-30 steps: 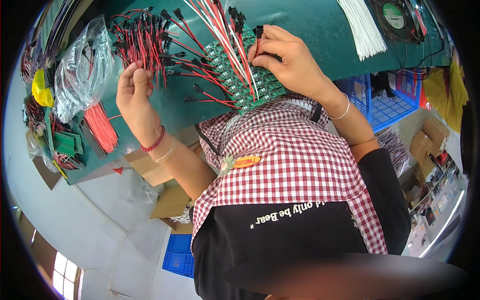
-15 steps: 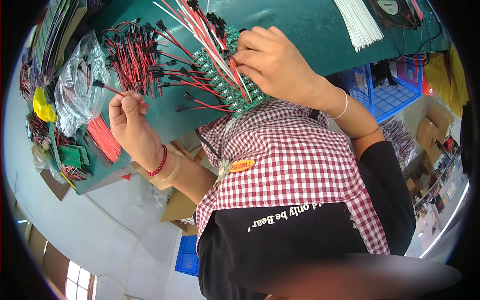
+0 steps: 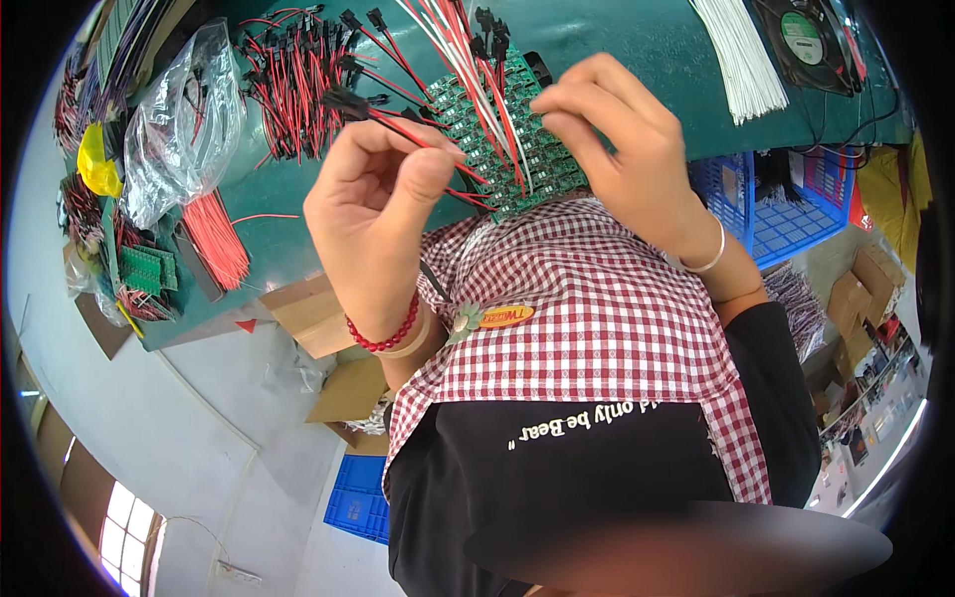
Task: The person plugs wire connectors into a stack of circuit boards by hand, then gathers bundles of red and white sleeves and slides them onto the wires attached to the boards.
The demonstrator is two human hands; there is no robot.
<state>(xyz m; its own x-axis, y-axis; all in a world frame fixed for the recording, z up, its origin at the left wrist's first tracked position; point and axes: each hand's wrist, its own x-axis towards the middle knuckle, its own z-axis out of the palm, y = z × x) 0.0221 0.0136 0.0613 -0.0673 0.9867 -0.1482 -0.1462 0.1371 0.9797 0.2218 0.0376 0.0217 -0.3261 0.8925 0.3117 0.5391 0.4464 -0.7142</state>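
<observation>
Thumb and fingers of my left hand (image 3: pixel 373 204) pinch a red-and-black wire lead with a black connector (image 3: pixel 344 101) at its far end. The hand is at the left edge of a green circuit board panel (image 3: pixel 505 204), which lies at the table's near edge against my apron. Leads with black connectors stick out from the panel's left side, partly behind my left hand. Long red and white wires (image 3: pixel 476 75) lie across the panel. Beside its right edge is my right hand (image 3: pixel 622 129), thumb and forefinger tips close together; anything between them is too small to make out.
A pile of red-and-black leads (image 3: pixel 298 85) lies left on the green table, beside a clear plastic bag (image 3: pixel 189 119) and red wires (image 3: pixel 214 239). White wires (image 3: pixel 741 65) and a black fan (image 3: pixel 804 40) lie far right. A blue crate (image 3: pixel 796 224) stands below the right edge.
My left hand has come right with the lead, from beside the wire pile to the panel. My right hand has drawn back to the right, off the wires on the panel.
</observation>
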